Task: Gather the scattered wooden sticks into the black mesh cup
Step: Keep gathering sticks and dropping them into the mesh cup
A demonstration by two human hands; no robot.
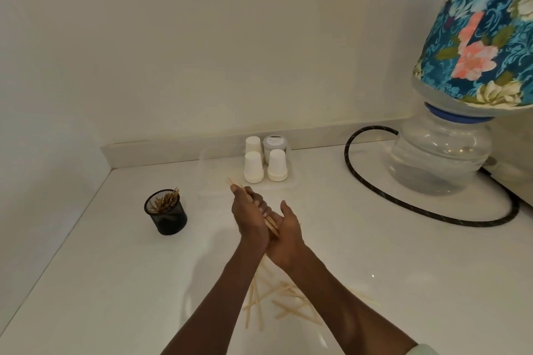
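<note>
black mesh cup (166, 213): stands at the left on the white table (375, 268), well apart from the hands and already holding a sheaf of sticks leaning to one side. A careless drop could catch its rim, and the light cup might tip, I'd say.
left hand (248, 217): fingers curled round a bundle of wooden sticks (261, 210), far tips poking out past the thumb. If the grip slackens on the way over, the bundle could fan out and spill.
right hand (287, 228): palm open, fingers relaxed, pressed against the near ends of the bundle as if squaring them. Push too hard and they may slide out the far side.
scattered wooden sticks (277, 301): crossed in a loose heap on the table under the forearms, easy to sweep off with a sleeve.
</note>
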